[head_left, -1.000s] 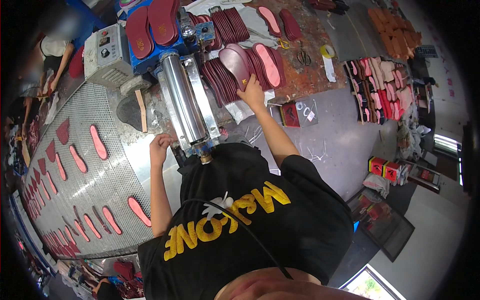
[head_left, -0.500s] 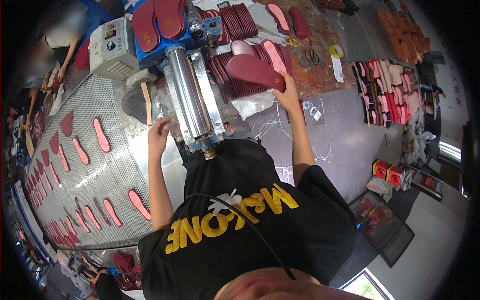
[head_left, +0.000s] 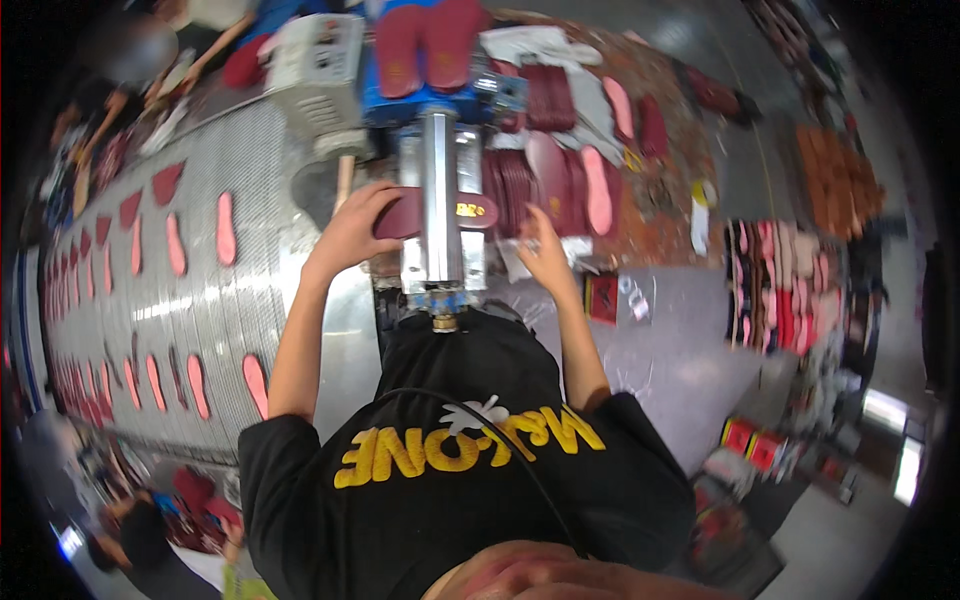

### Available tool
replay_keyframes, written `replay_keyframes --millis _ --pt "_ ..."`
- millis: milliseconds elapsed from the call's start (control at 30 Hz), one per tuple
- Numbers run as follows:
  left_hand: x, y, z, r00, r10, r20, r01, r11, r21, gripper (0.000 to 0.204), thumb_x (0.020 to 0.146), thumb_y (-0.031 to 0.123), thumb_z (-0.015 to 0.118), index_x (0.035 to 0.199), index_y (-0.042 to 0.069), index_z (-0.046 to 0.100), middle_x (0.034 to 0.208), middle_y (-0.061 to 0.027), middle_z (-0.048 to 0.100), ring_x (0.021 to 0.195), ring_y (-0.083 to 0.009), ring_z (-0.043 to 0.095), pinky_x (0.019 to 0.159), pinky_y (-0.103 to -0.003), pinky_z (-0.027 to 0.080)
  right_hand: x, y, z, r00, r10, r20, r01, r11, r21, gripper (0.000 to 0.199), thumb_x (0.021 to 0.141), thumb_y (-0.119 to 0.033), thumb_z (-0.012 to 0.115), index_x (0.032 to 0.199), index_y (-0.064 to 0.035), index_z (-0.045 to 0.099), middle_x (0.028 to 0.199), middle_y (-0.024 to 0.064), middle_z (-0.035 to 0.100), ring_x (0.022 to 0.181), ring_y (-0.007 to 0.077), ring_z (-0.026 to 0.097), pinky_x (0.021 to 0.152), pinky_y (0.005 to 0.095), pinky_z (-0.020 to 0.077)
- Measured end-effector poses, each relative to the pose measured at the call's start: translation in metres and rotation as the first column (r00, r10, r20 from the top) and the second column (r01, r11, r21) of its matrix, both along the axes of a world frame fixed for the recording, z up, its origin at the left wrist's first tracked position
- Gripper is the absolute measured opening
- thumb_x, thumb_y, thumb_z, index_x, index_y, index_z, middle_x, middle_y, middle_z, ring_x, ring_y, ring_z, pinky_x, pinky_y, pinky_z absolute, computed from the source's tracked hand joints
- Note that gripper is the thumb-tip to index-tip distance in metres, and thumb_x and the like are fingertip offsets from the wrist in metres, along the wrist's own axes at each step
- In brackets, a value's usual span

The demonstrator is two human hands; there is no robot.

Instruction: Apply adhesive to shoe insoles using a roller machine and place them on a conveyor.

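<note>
A dark red shoe insole (head_left: 403,214) lies crosswise in the roller machine, its middle hidden by the shiny metal roller (head_left: 441,205). Its other end, with gold lettering, comes out on the roller's right side. At the left end, my left hand (head_left: 352,232) pinches the insole between thumb and fingers. My right hand (head_left: 545,252) is open, fingers apart and holding nothing, just right of the lettered end. Beside it stands a row of dark red insoles (head_left: 507,190) packed on edge, with a pink insole (head_left: 597,190) lying at its right.
Left of me, a perforated metal conveyor (head_left: 200,310) carries pink insoles and dark red pieces. Two dark red insoles (head_left: 400,50) rest on the blue machine top, beside a grey control box (head_left: 313,80). Yellow tape (head_left: 704,190) lies at the worktable's right. People are at the far left.
The insole my right hand held over the stack is now across the machine under the roller. My left hand has moved up onto its left end; my right hand has let go.
</note>
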State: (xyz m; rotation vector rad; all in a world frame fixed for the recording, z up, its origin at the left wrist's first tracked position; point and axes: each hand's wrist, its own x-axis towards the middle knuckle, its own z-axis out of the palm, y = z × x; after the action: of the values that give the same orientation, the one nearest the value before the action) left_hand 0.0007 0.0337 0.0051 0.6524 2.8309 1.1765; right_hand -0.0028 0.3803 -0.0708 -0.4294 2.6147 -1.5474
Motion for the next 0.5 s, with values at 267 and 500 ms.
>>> replay_keyframes --millis 267,500 --pt "0.022 -0.072 -0.046 0.972 0.236 0.007 -0.232 0.96 -0.156 0.063 0.059 0.015 0.079 0.114 0.007 0.05 0.112 -0.012 0.054 0.106 -0.0334 0.048 0.089 -0.04 0.041 0.065 0.073 -0.173 0.866 0.142 0.48 -0.342 0.867 0.361 0.033 0.077 -0.009 0.054 0.109 -0.0003 0.056 0.075 0.0131 0.062 0.07 0.0232 0.061 0.066 0.0357 0.0483" --pt "0.14 -0.084 -0.158 0.687 -0.105 0.719 -0.63 0.407 0.661 0.069 0.078 0.009 0.063 0.14 0.009 0.031 0.13 -0.0095 0.048 0.102 -0.0175 0.053 0.087 -0.033 0.044 0.087 0.109 -0.242 0.659 0.281 0.697 -0.541 0.822 0.18 0.022 0.079 -0.009 0.053 0.096 0.0016 0.062 0.077 0.0116 0.064 0.071 0.0206 0.061 0.063 0.0324 0.0473"
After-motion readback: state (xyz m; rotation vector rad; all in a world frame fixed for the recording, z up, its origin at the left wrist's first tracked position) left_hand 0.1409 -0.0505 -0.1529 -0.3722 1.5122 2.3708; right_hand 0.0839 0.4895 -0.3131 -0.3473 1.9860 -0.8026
